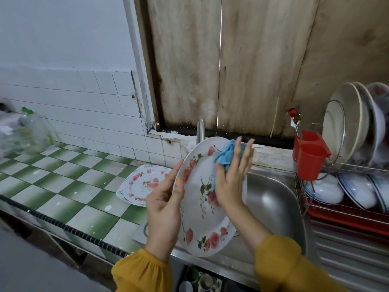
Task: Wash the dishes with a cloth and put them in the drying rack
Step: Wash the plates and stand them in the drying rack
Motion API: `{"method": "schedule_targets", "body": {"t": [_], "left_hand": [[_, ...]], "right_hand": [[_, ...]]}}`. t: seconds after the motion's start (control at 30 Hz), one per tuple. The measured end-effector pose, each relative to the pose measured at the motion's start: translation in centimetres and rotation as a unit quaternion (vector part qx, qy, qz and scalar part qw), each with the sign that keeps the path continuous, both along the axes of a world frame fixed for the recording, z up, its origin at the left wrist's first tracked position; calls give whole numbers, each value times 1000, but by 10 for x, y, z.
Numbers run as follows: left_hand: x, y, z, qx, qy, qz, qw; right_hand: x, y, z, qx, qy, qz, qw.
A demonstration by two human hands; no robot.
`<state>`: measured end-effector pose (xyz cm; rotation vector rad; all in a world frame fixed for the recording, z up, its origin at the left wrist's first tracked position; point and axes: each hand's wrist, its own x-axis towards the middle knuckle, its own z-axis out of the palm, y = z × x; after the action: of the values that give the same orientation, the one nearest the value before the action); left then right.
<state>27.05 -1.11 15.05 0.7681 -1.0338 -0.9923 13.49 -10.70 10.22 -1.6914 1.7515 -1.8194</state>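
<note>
The left grip (164, 209) clasps the floral plate (197, 199) at its near-left rim, thumb laid up the front edge and fingers hidden behind, so the plate stands tilted on edge over the steel sink (271, 199). The right grip (231, 178) is released, its flat straight fingers pressing a blue cloth (225, 153) against the plate's upper face. Nothing pinches the cloth, so a hard wipe could slide it out from under the palm into the basin below that grip. The likelier trouble is at the left grip: one hand bears a probably wet plate by its rim, and a sideways push from the right could twist it loose against the sink. The drying rack (357, 168), well to the right of the right grip, looks crowded with upright plates. A second floral plate (143, 184) lies on the tiled table (69, 182), just beyond the left grip.
</note>
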Motion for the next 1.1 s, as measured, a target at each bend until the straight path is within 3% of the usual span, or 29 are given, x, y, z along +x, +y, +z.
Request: {"method": "schedule_targets", "body": {"t": [0.1,0.17,0.23,0.3,0.4,0.5,0.57,0.63,0.67,0.77,0.83,0.87,0.93,1.03,1.1], "left_hand": [[-8,0,-3,11,10,9,1000],[-5,-3,-4,30,42,16,999],[-1,-3,-6,50,67,14,996],[-1,-2,-7,47,54,13,997],[-7,1,-6,30,26,1,999],[-9,-5,-5,17,-5,5,1000],[-4,-10,-5,19,13,17,1000],[2,-12,-4,27,39,19,999],[4,-12,-5,35,49,17,998],[5,-7,-7,46,50,10,998],[1,-4,-7,36,29,2,999],[-2,-4,-6,30,21,2,999],[-5,-9,-5,21,13,14,1000],[4,-18,-3,40,62,51,996],[14,-18,-3,52,88,68,992]], "right_hand": [[28,28,-12,-88,125,153,976],[23,32,-30,-122,209,193,951],[7,17,-36,-85,163,118,976],[-6,-3,-25,-3,32,18,999],[-5,-15,-1,7,-45,-15,999],[22,10,2,-34,40,118,992],[30,30,-12,-77,164,224,957],[19,27,-21,-103,262,243,928],[12,18,-21,-97,269,215,934],[2,-9,-1,-17,118,74,990],[8,-15,18,1,20,32,999],[15,-12,24,-5,15,49,999],[34,10,22,-33,69,128,989],[42,46,-20,-92,217,260,937],[23,46,-57,-104,312,269,905]]}}
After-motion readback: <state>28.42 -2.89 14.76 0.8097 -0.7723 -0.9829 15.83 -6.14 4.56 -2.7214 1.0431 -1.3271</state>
